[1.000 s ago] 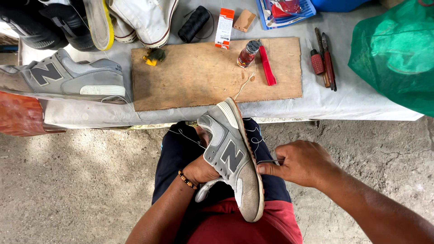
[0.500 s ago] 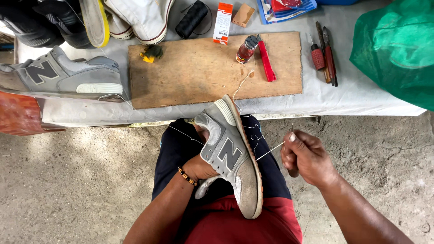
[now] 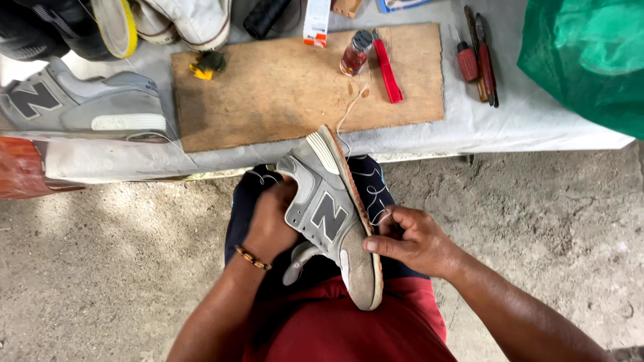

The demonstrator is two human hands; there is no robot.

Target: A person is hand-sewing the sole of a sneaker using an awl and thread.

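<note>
A grey sneaker (image 3: 329, 208) lies on its side across my lap, sole edge to the right. My left hand (image 3: 268, 218) grips it from the opening side, fingers inside the shoe; a bead bracelet sits on that wrist. My right hand (image 3: 409, 238) presses against the sole edge near the toe, thumb on the rim, with thin white thread (image 3: 376, 194) looping above its fingers. The thread runs up past the heel toward the wooden board (image 3: 288, 87). Whether a needle is in the fingers is hidden.
On the cloth-covered table (image 3: 537, 121): a matching grey sneaker (image 3: 80, 107) at left, other shoes (image 3: 168, 20) behind it, a small bottle (image 3: 354, 52), a red tool (image 3: 388, 67), screwdriver-like tools (image 3: 477, 60), a black thread spool (image 3: 265, 17). A green bag (image 3: 590, 53) sits right. Bare concrete ground (image 3: 114, 268) surrounds me.
My right hand, which had pulled the thread out to the right away from the shoe, has come back against the sole edge. The left hand keeps its hold.
</note>
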